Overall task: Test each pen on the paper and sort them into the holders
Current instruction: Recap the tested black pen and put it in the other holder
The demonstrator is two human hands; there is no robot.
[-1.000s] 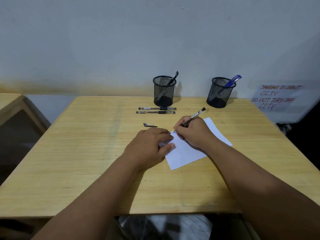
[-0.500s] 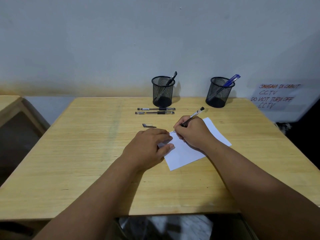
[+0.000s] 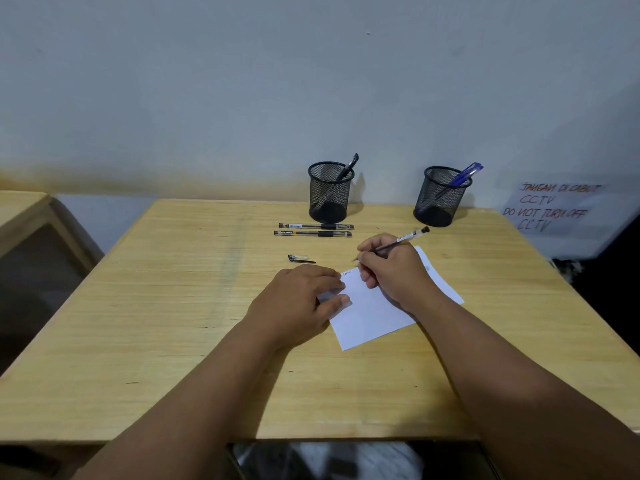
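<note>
My right hand (image 3: 394, 271) grips an uncapped black pen (image 3: 405, 239), its tip at the top left corner of a white paper sheet (image 3: 370, 313) where a small scribble shows. My left hand (image 3: 298, 306) rests on the sheet's left edge, fingers pressing it down. The pen's cap (image 3: 300, 259) lies on the wooden table (image 3: 173, 323) just beyond my left hand. Two capped black pens (image 3: 317, 226) (image 3: 312, 233) lie side by side farther back. Behind them stands a black mesh holder (image 3: 329, 192) with one black pen; a second mesh holder (image 3: 441, 197) to the right has blue pens.
A pale wall runs close behind the holders. A handwritten CCTV notice (image 3: 554, 206) hangs at the right. Another wooden table (image 3: 20, 209) stands at the far left across a dark gap.
My right hand has lifted the pen tip a little off toward the paper's top corner, uncovering a small scribble. My left hand stays on the sheet.
</note>
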